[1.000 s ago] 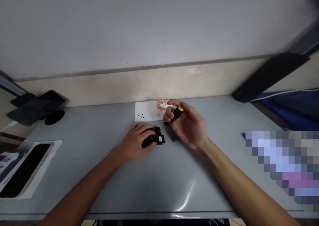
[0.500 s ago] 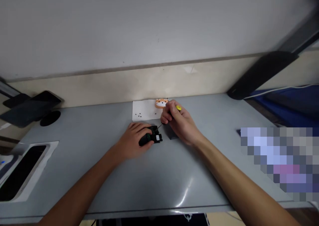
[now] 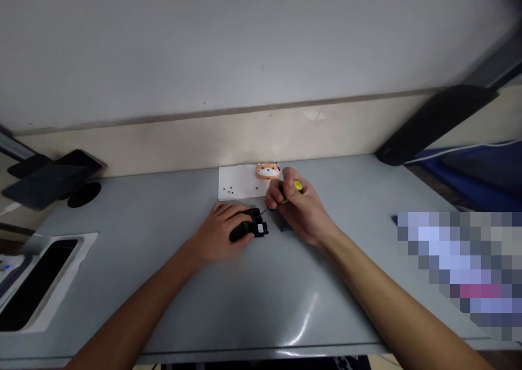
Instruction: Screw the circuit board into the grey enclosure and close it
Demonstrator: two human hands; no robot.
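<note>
My left hand (image 3: 220, 231) is closed round a black, mouse-shaped device, apparently an opened computer mouse (image 3: 240, 230), and holds it against the grey desk. Its right end shows bare inner parts, bits of green and a small white label. In my right hand (image 3: 299, 204) is a screwdriver (image 3: 297, 186) with a yellow-ended handle. The thin shaft slants down left to the exposed end of the mouse; I cannot tell whether the tip touches it. Partly under my right hand lies a dark flat piece (image 3: 284, 224).
Behind my hands, a white paper sheet (image 3: 240, 190) carries several tiny dark screws (image 3: 229, 191) and an orange-and-white animal-face case (image 3: 267, 171). A phone (image 3: 38, 283) lies at left; a dark tablet-like device on a stand (image 3: 53, 177) is behind it. A black column (image 3: 432, 125) rises at right.
The screwdriver handle has dipped slightly and moved right, and its shaft now lies flatter. My left hand keeps its hold on the mouse. The whole view has shifted a little.
</note>
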